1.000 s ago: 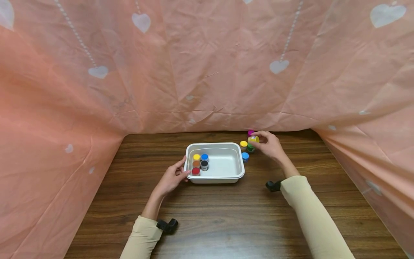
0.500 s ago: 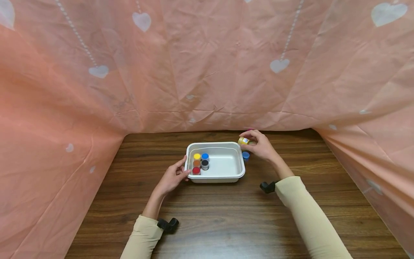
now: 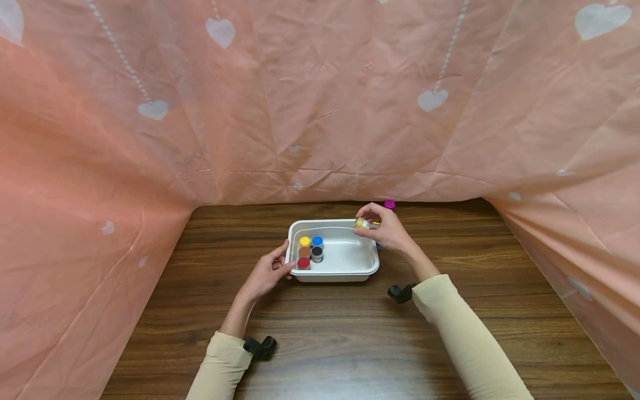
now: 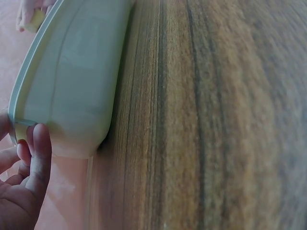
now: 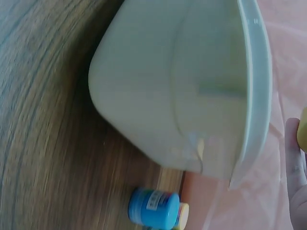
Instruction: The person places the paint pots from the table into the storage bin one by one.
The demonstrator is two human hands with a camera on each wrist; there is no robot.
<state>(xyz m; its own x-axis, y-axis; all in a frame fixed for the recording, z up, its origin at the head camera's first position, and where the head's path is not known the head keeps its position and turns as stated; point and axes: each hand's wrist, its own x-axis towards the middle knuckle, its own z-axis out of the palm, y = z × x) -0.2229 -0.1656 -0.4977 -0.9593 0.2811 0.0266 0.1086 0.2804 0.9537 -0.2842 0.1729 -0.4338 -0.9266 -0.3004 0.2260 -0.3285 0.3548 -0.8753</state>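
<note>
A white plastic tray [image 3: 332,278] sits on the table, and my left hand [image 3: 264,276] grips its left rim. In the left wrist view, curled fingers [image 4: 42,143] show at the tray's end. Small paint jars stand along the tray's left side: yellow [image 3: 305,241], blue [image 3: 317,241], brown [image 3: 304,253], black [image 3: 317,253] and red [image 3: 303,263]. My right hand [image 3: 391,230] pinches another yellow paint jar [image 3: 363,223], tilted on its side, over the tray's back right part. The right wrist view catches only an edge of that jar and one finger [image 5: 293,158].
Beyond the tray's right end stand a light-blue jar [image 5: 153,208] and a yellow-lidded jar [image 5: 182,216], mostly hidden by my right hand in the head view. A magenta lid [image 3: 389,204] shows near the pink curtain [image 3: 320,111] behind the brown wooden table [image 3: 320,344].
My right hand has carried the yellow paint jar leftward from the group of jars to over the tray. The left hand keeps its grip on the rim.
</note>
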